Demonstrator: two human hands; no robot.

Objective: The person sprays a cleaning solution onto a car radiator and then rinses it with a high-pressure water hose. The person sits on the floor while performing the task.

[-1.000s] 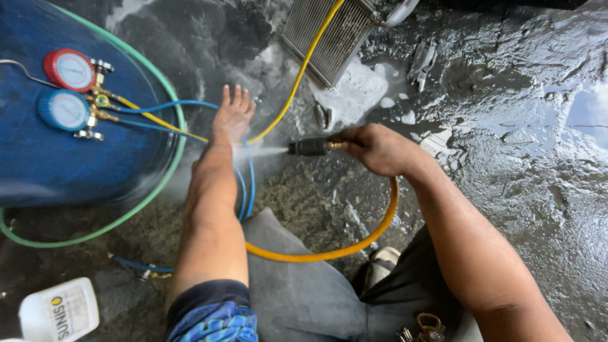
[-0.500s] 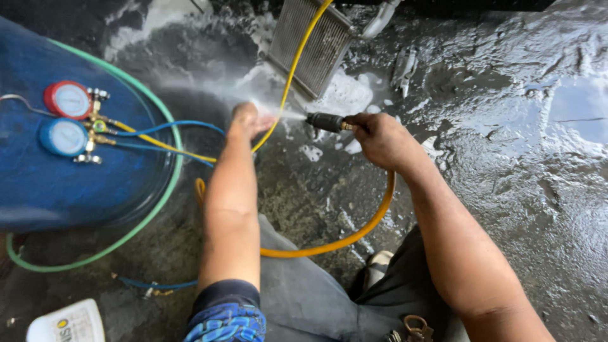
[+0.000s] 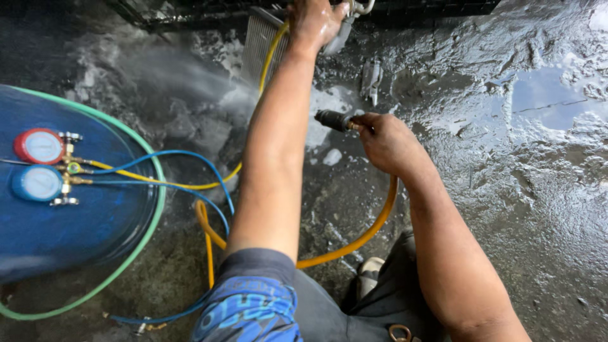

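Observation:
My right hand grips a black spray nozzle on an orange hose, and a jet of water shoots left from it toward a finned metal coil standing on the wet floor. My left hand is stretched far forward and is closed around the top edge of that coil near its metal pipe fitting. My left forearm crosses in front of the spray.
A blue drum lies at the left with a red and a blue pressure gauge on it, trailing yellow, blue and green hoses. White foam patches lie on the wet, dark concrete floor. My knees are at the bottom.
My left hand left the water jet and reached forward to take hold of the coil's top. My right hand with the nozzle stayed roughly in place, still spraying left.

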